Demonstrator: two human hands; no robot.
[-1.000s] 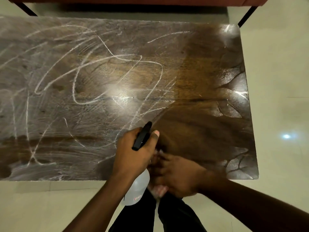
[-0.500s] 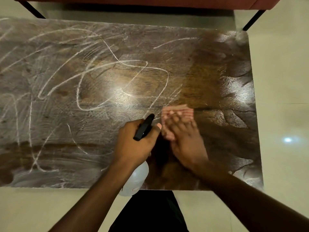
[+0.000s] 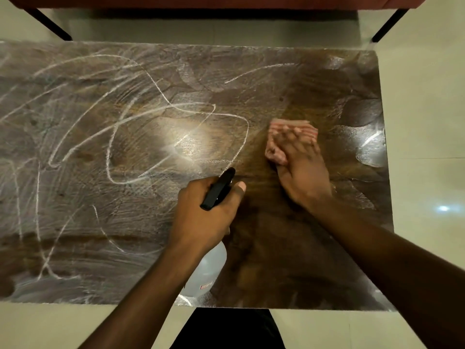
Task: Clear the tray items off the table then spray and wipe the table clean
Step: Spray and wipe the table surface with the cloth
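- Holds the spray bottle [image 3: 208, 270] above the near edge of the table [image 3: 289, 273], left hand [image 3: 203, 217] curled tight round its neck, black nozzle aimed away.
- Presses the cloth [image 3: 299, 128] flat onto the wood farther out, just right of the bottle, under the right hand [image 3: 304, 172], fingers straight and together.
- Shows dark, clean-looking wood beneath and right of the cloth; meets the white streaks [image 3: 176, 109] directly left of the fingertips, spreading along the table's length toward the far-left corner.
- Calls, probably, for leftward strokes next; puts the right hand nearer that boundary, with the bottle hand partly in the way.
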